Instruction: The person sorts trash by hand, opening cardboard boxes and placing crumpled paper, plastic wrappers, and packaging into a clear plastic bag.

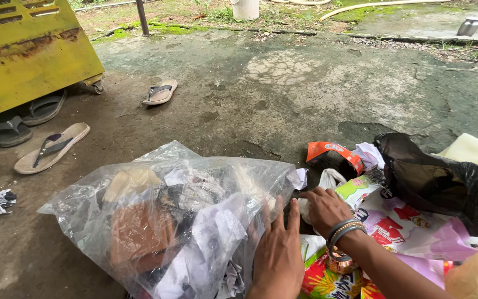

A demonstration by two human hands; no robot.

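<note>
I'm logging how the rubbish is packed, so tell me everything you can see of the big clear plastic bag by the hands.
The clear plastic bag is thin, crinkled, see-through film, bulging and lying on its side on the concrete ground. Inside show crumpled white paper, a brown cardboard piece and dark scraps. Its mouth faces right, toward a pile of wrappers. The left hand lies flat on its right end; the right hand, bangles at the wrist, reaches in at the opening.
</note>
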